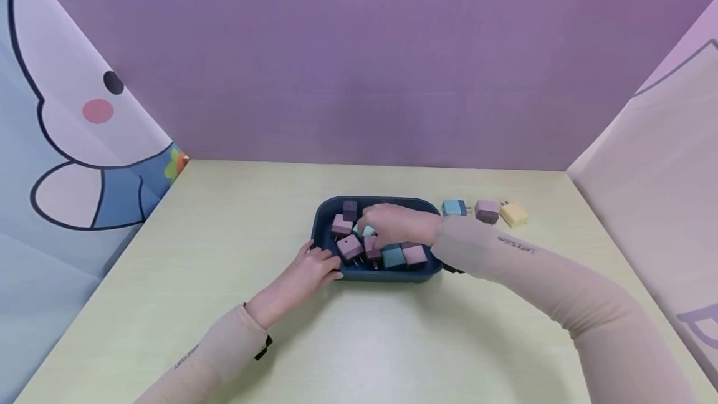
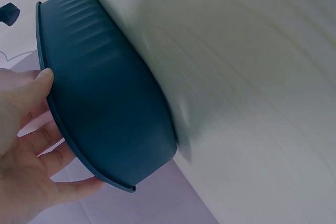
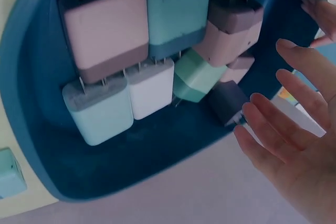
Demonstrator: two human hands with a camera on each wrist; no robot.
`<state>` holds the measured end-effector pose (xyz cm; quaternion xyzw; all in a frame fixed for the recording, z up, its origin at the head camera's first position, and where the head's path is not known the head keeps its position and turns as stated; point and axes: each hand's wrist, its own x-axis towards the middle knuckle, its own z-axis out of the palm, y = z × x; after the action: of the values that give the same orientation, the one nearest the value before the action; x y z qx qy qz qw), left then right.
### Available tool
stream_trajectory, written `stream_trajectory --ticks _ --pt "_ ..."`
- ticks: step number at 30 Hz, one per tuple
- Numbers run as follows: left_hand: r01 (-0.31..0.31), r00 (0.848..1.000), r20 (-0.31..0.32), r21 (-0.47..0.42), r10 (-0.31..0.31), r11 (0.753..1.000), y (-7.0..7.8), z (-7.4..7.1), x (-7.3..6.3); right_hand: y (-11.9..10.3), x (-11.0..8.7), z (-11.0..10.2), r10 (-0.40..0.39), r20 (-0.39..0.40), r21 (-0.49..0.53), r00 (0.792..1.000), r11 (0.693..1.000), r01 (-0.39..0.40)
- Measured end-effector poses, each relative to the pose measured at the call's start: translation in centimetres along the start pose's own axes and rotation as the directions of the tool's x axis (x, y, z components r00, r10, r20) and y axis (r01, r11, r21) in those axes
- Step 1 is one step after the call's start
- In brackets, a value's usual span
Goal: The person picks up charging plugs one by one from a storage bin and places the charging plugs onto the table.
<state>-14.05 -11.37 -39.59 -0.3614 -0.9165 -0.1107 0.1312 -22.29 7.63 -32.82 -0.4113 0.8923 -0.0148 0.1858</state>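
A dark blue plastic bin (image 1: 381,275) holds several plug-in chargers with metal prongs. Among them are a pink charger (image 3: 107,30), a teal charger (image 3: 178,11), a white charger (image 3: 152,87), a mint green charger (image 3: 198,76) and a dark purple charger (image 3: 228,100). My left hand (image 1: 314,270) grips the bin's front left corner; in the left wrist view the thumb (image 2: 44,80) lies at the rim. Inside the bin, over the chargers, is my right hand (image 1: 395,223). The right wrist view shows its fingers (image 3: 273,121) spread and loosely bent, with nothing between them, beside the dark purple charger.
On the table (image 1: 252,217), to the right of the bin, lie a light blue charger (image 1: 453,207), a pink and purple charger (image 1: 487,211) and a yellow charger (image 1: 514,214). A purple cloth wall (image 1: 359,67) stands behind the table, with printed cloth panels at both sides.
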Motion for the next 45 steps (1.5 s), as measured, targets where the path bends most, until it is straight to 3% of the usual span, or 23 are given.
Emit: stream_trajectory --ticks 15,25,35,45 --pt "0.005 1.000 0.002 -0.013 -0.005 1.000 0.0 -0.1 0.1 0.3 0.9 1.2 -0.042 0.036 0.017 0.998 0.999 0.042" --pt "-0.060 0.994 -0.097 -0.070 0.053 0.996 -0.3 0.3 -0.1 0.3 1.4 1.8 -0.055 0.048 -0.034 0.997 0.998 0.057" --pt "-0.004 1.000 -0.002 -0.014 0.004 1.000 0.0 0.0 0.1 0.0 1.7 2.2 -0.014 0.086 -0.010 0.996 1.000 0.015" --pt "-0.005 1.000 -0.017 -0.024 0.004 1.000 -0.1 0.0 0.0 -0.2 1.9 1.9 -0.024 0.117 0.039 0.993 0.999 0.020"
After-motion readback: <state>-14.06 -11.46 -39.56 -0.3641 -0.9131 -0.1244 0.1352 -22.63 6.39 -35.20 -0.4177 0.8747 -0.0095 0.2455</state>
